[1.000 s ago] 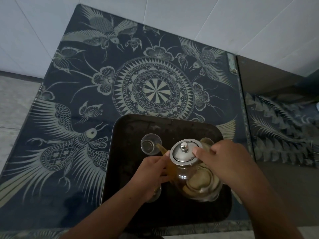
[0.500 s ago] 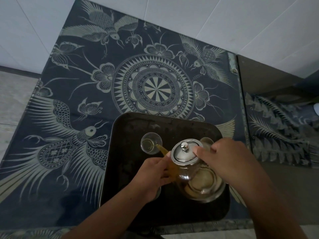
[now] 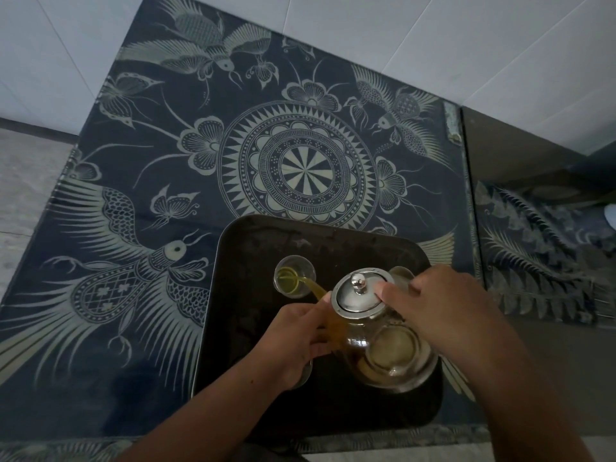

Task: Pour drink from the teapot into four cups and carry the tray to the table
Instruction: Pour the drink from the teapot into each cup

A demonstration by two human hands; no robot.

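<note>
Teapot [image 3: 376,328]: glass, tilted over tray [image 3: 246,345]; yellow stream runs into cup [image 3: 295,276].
Left grip [image 3: 296,341]: curled on the pot's spout side, steadying it.
Right grip [image 3: 446,311]: forefinger on lid [image 3: 358,293]; remaining fingers curled at the hidden handle.
Cup: shallow fill.
Other cups: 1 behind pot [image 3: 400,273], 1 under left grip; fill unreadable; 4th unseen.
Progress: judged early; pours left, tray not yet carried, sits on table [image 3: 166,161].
</note>
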